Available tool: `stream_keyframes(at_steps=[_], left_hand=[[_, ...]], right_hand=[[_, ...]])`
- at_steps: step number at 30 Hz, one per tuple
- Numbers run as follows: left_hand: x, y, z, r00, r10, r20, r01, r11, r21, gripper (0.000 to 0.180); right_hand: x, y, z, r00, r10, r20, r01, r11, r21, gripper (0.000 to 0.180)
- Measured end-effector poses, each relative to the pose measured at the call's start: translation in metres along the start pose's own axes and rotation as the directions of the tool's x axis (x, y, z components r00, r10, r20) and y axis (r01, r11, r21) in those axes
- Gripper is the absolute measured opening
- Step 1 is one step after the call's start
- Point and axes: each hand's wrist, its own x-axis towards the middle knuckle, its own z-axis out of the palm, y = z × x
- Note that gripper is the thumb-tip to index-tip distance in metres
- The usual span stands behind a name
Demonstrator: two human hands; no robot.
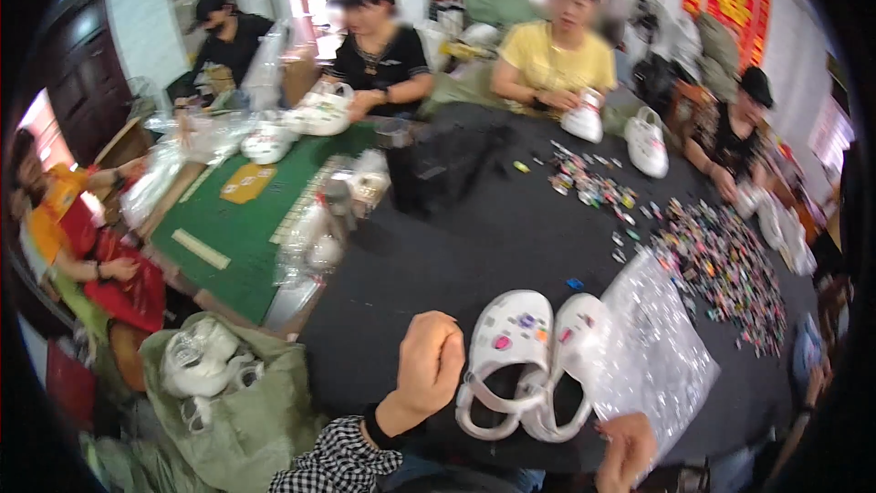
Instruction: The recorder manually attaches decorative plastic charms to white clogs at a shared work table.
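Note:
Two white clogs stand side by side in front of me, heels toward me: a left clog [516,329] with colourful charms on its top, and a right clog [577,333] with a few charms. My left hand [427,363] is curled into a fist just left of the clogs, apart from them; its inside is hidden. Close to the right clog's heel, my right hand [628,449] has its fingers bent together beside the lower edge of a clear plastic bag [652,342]. Whatever those fingers hold does not show. The bag lies flat, partly behind the right clog.
A big heap of small colourful charms [725,269] covers the right of the black table [383,278]. A green sack [242,415] of white clogs stands at lower left. A green cutting mat [214,228] lies at left. Several co-workers sit around, some handling white clogs [321,111].

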Motion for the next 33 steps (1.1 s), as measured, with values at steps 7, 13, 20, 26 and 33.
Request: stream_keyframes(at_steps=[7,13,20,26,33], left_hand=[[-0.004,-0.033,-0.024,0.992,-0.087,0.089,0.039,0.896,0.443,0.024],[-0.005,-0.023,-0.016,0.89,-0.203,0.409,0.145,0.975,0.169,0.032],[-0.015,0.019,-0.031,0.839,-0.223,0.497,0.487,0.715,-0.501,0.066],[-0.016,0.049,-0.071,0.768,-0.031,0.639,0.588,0.427,-0.687,0.093],[-0.021,0.057,-0.137,0.735,-0.384,0.558,0.674,0.501,-0.543,0.062]], right_hand=[[-0.006,0.002,-0.021,0.949,0.13,0.286,0.136,0.653,-0.745,0.075],[-0.004,0.028,-0.027,0.987,0.012,0.159,0.109,0.682,-0.723,0.038],[0.066,-0.084,0.016,0.67,-0.663,0.334,0.733,0.519,-0.439,0.037],[0.103,-0.125,0.088,-0.27,-0.833,0.483,0.956,-0.171,0.239,0.031],[0.07,-0.131,0.144,-0.569,-0.031,0.822,-0.219,-0.957,-0.188,0.035]])
